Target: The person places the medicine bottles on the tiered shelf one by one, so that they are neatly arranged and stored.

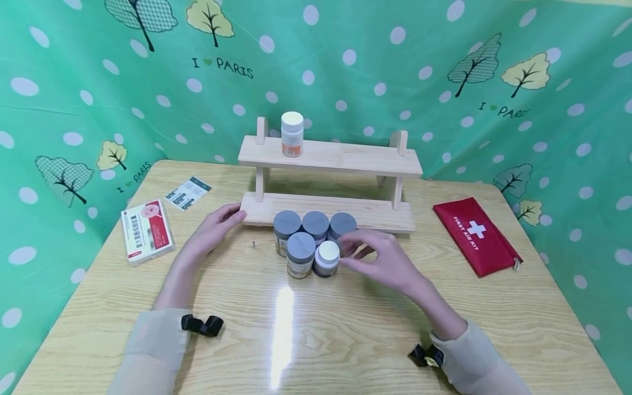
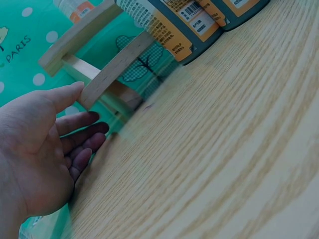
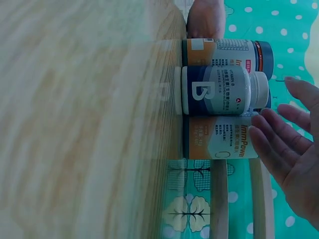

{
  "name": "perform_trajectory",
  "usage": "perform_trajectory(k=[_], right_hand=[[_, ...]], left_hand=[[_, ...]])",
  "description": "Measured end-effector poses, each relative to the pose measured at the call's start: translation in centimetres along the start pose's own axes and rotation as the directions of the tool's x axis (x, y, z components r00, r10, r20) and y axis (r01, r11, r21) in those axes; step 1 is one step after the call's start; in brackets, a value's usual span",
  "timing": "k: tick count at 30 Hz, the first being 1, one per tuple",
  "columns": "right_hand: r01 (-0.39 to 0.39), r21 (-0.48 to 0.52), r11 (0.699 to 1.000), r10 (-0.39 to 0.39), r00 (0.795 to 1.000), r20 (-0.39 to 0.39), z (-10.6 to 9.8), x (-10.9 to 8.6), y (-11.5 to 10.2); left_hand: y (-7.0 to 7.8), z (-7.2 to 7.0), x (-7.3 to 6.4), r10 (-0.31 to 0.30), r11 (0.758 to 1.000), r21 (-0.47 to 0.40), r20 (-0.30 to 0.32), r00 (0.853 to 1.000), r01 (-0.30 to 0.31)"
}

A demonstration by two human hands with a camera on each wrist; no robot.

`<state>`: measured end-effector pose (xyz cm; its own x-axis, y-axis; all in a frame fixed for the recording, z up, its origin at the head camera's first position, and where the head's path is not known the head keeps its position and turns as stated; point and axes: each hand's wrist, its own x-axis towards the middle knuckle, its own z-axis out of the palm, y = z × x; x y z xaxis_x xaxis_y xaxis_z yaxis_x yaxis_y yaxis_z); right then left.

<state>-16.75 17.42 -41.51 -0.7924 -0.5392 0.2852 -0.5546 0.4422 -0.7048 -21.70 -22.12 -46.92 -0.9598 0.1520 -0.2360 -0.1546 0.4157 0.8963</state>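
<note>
My left hand (image 1: 217, 227) is at the left end of a two-tier wooden shelf (image 1: 345, 158). In the left wrist view its thumb touches the end of the lower plank (image 2: 112, 72), with the other fingers loosely bent below. On the table before the shelf, several grey-lidded supplement bottles (image 1: 300, 249) stand close together. At the front right of that group is a white-capped vitamin B bottle (image 3: 214, 90). Beside it my right hand (image 1: 380, 258) reaches in with fingers spread; in the right wrist view, thumb and fingers stand apart around the cap.
On the upper tier, toward the left, stands a white bottle (image 1: 292, 134) with an orange label. A medicine box (image 1: 147, 231) and a printed card (image 1: 188, 193) lie at the left. At the right lies a red first aid pouch (image 1: 476, 236). A polka-dot cloth (image 1: 345, 82) hangs behind.
</note>
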Motion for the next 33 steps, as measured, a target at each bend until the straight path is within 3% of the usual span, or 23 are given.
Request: perform_trajectory(k=[33], right_hand=[[-0.023, -0.222, 0.975, 0.055, 0.988, 0.142, 1.1, 0.5, -0.3]], left_hand=[[-0.3, -0.1, 0.2, 0.026, 0.999, 0.025, -0.005, 1.000, -0.026]])
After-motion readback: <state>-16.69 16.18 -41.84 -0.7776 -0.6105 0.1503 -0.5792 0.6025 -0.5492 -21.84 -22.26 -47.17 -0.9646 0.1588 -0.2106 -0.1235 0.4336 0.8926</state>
